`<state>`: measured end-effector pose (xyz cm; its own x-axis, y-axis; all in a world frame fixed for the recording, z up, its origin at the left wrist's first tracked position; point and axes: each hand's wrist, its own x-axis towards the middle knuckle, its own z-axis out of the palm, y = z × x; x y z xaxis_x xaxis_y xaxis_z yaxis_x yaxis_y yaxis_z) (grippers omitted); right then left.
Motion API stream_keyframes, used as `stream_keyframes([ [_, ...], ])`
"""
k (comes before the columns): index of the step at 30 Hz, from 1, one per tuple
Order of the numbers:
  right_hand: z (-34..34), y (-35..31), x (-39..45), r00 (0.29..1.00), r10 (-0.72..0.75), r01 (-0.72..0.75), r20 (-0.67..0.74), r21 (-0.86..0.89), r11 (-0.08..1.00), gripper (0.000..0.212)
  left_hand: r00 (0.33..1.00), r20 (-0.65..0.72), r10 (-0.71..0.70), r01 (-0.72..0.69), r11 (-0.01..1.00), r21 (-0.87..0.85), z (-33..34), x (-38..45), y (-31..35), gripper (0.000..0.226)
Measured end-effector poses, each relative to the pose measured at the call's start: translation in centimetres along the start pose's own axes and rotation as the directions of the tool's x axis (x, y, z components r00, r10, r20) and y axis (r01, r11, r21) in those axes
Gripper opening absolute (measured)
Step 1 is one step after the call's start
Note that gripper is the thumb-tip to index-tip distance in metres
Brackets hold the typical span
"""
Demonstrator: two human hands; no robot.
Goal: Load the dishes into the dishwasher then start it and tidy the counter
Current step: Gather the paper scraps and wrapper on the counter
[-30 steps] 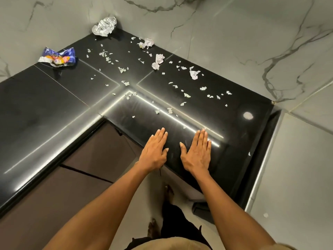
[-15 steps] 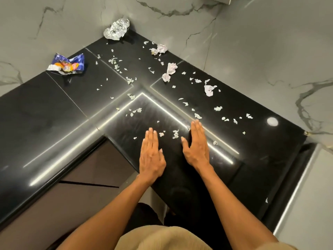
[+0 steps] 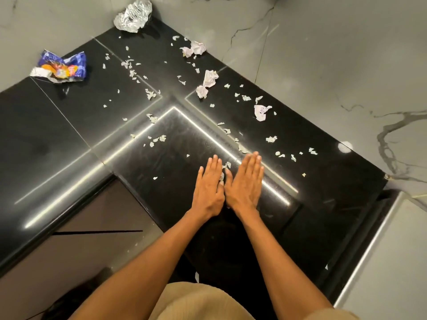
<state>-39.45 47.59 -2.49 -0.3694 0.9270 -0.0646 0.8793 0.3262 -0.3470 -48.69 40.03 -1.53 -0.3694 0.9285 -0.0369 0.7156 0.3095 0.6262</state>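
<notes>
A person stands at the inner corner of a glossy black L-shaped counter (image 3: 69,125), seen from above. Both bare forearms reach forward. The left hand (image 3: 209,188) and the right hand (image 3: 245,181) lie flat, palms down on the counter, fingers straight and together, holding nothing. The two hands sit side by side, their inner edges touching near the thumbs. A few small paper scraps (image 3: 225,166) are caught in the narrow gap between the fingers of the two hands.

Many more torn white scraps are scattered across the counter, farther away and to the left and right of the hands. Among them are larger crumpled paper pieces (image 3: 208,83), one near the far wall and another at the right. A crumpled ball of silver foil (image 3: 132,17) sits in the far corner against the grey marble wall (image 3: 323,54). A crushed blue and orange snack wrapper (image 3: 61,69) lies at the far left, beside the wall. Brown cabinet fronts (image 3: 92,227) show below the counter's near left edge.
</notes>
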Motion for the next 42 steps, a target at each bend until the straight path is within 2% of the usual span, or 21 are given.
stream_keyframes([
  [3, -1.1, 0.0, 1.1, 0.99, -0.138, 0.14, -0.028, 0.323, 0.936, 0.066, 0.992, -0.106, -0.07, 0.047, 0.979, -0.199, -0.5, 0.4, -0.4, 0.06],
  [5, -2.7, 1.7, 1.7, 0.983, -0.078, 0.151, -0.168, 0.487, 0.86, 0.056, 0.985, -0.156, -0.076, 0.04, 0.975, -0.219, -1.0, 0.2, -1.0, 0.059],
  [6, -3.4, 3.1, 2.3, 0.96, 0.003, 0.137, -0.279, 0.482, 0.865, 0.052, 0.983, -0.169, -0.069, 0.032, 0.977, -0.21, -1.2, 0.0, -1.4, 0.058],
  [8, -4.6, 7.2, 4.0, 0.889, 0.198, -0.012, -0.412, 0.411, 0.912, 0.052, 0.986, -0.165, -0.029, 0.002, 0.987, -0.162, -1.4, -0.2, -2.1, 0.058],
  [10, -5.9, 11.4, 5.8, 0.862, 0.361, -0.23, -0.355, 0.36, 0.904, 0.064, 0.99, -0.142, 0.018, -0.032, 0.995, -0.094, -1.4, -0.3, -2.4, 0.057],
  [12, -6.8, 14.4, 7.0, 0.877, 0.412, -0.343, -0.246, 0.278, 0.897, 0.073, 0.991, -0.134, 0.031, -0.04, 0.997, -0.059, -1.2, -0.3, -2.4, 0.058],
  [14, -6.8, 14.8, 7.7, 0.927, 0.323, -0.293, -0.191, 0.172, 0.941, 0.077, 0.99, -0.134, 0.032, -0.039, 0.998, -0.044, -1.1, -0.3, -2.2, 0.058],
  [16, -6.1, 13.2, 8.2, 0.973, 0.167, -0.155, -0.156, 0.088, 0.984, 0.077, 0.991, -0.129, 0.032, -0.037, 0.999, -0.037, -1.2, -0.3, -2.2, 0.058],
  [19, -4.6, 8.9, 7.9, 0.997, 0.003, 0.0, -0.081, 0.041, 0.999, 0.076, 0.991, -0.129, 0.027, -0.031, 0.999, -0.028, -1.3, -0.3, -2.1, 0.059],
  [22, -3.2, 5.0, 6.6, 0.99, -0.143, 0.143, -0.008, 0.112, 0.983, 0.076, 0.991, -0.136, 0.017, -0.023, 0.999, -0.037, -1.3, -0.2, -2.0, 0.059],
  [24, -2.8, 3.1, 5.3, 0.963, -0.266, 0.251, 0.033, 0.23, 0.94, 0.074, 0.99, -0.142, 0.018, -0.023, 0.999, -0.039, -1.3, -0.2, -2.0, 0.058],
  [26, -3.0, 2.1, 3.9, 0.942, -0.333, 0.29, 0.038, 0.4, 0.869, 0.068, 0.99, -0.142, 0.02, -0.027, 0.999, -0.042, -1.3, -0.2, -2.0, 0.058],
  [27, -3.3, 2.1, 3.3, 0.947, -0.319, 0.271, 0.02, 0.482, 0.833, 0.064, 0.99, -0.141, 0.02, -0.027, 0.999, -0.046, -1.3, -0.3, -2.1, 0.058],
  [29, -4.1, 3.0, 2.9, 0.975, -0.204, 0.215, -0.082, 0.546, 0.809, 0.057, 0.99, -0.142, 0.015, -0.025, 0.998, -0.066, -1.4, -0.3, -2.2, 0.057],
  [32, -4.7, 6.9, 3.3, 0.972, 0.01, 0.112, -0.235, 0.501, 0.858, 0.06, 0.991, -0.135, 0.007, -0.021, 0.995, -0.1, -1.5, -0.3, -2.3, 0.057],
  [34, -4.6, 8.9, 3.5, 0.968, 0.084, 0.037, -0.238, 0.463, 0.886, 0.064, 0.99, -0.138, -0.003, -0.015, 0.991, -0.131, -1.4, -0.3, -2.4, 0.056],
  [36, -4.1, 8.7, 3.4, 0.978, 0.059, 0.027, -0.201, 0.399, 0.916, 0.067, 0.989, -0.143, -0.019, -0.007, 0.984, -0.179, -1.4, -0.2, -2.5, 0.054],
  [39, -2.3, 4.9, 2.3, 0.985, -0.03, 0.083, -0.167, 0.321, 0.943, 0.074, 0.988, -0.148, -0.048, 0.006, 0.961, -0.275, -2.2, -0.3, -2.7, 0.053],
  [42, -0.3, -0.4, 0.7, 0.989, -0.061, 0.097, -0.137, 0.277, 0.956, 0.079, 0.959, -0.267, -0.094, 0.003, 0.946, -0.324, -3.7, -1.2, -3.2, 0.049],
])
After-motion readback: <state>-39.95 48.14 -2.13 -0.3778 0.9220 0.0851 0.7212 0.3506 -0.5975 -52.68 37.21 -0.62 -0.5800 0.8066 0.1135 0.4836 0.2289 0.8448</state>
